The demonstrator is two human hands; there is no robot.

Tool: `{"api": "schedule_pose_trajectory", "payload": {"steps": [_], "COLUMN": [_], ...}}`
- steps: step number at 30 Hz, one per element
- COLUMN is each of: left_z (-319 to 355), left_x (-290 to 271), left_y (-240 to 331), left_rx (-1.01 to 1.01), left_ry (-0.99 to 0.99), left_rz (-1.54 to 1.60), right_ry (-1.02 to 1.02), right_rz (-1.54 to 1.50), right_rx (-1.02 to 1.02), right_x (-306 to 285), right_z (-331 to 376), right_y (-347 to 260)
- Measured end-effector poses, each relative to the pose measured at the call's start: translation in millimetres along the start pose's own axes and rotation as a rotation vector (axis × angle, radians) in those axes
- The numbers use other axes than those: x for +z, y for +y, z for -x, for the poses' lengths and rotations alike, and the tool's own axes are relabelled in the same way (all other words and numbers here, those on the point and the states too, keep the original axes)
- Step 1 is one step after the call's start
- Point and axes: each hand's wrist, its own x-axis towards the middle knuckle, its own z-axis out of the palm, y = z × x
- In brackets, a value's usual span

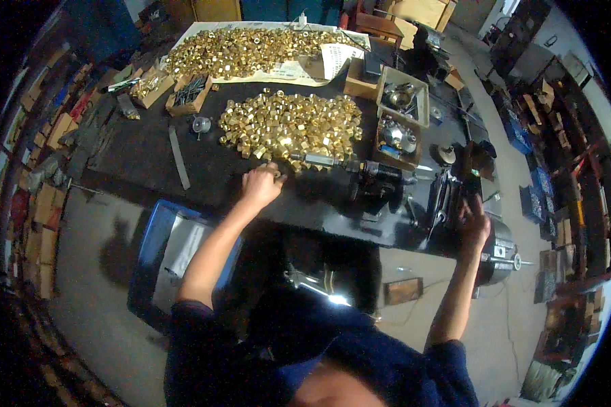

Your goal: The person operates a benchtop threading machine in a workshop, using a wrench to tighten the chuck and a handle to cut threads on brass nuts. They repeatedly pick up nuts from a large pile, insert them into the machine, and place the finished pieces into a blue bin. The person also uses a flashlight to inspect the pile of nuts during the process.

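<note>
My left hand (pixel 262 186) is closed at the near edge of a pile of brass nuts (pixel 288 123) on the dark workbench (pixel 139 152). Its fingertips are pinched together; what they hold, if anything, is too small to make out. Right of it, a bench fixture (pixel 380 182) with a metal spindle (pixel 319 160) points at the pile. My right hand (pixel 475 225) is at the bench's right end, beside a round metal machine part (pixel 499 251). Its fingers look stretched and apart, partly in shadow, near a dark part; whether they touch it is unclear.
More brass nuts (pixel 244 54) cover paper at the back. Boxes of screws (pixel 189 93) stand back left, and trays of metal parts (pixel 402 98) back right. A flat steel strip (pixel 179 157) and wrenches (pixel 441 203) lie on the bench. A blue bin (pixel 149 261) stands below left.
</note>
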Motion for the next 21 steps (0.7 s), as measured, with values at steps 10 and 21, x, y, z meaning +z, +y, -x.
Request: {"api": "schedule_pose_trajectory", "payload": {"steps": [10, 21], "left_z": [-5, -14], "left_x": [-57, -75], "left_y": [10, 35], "left_rx": [-0.176, 0.008], "left_ry": [-0.163, -0.223], "left_rz": [1.492, 1.518], "right_ry": [0.043, -0.207], "right_rz": [-0.084, -0.367], "right_rx": [0.0, 0.013], "right_x": [77, 117], "right_z": [82, 48], "right_y": [54, 48]}}
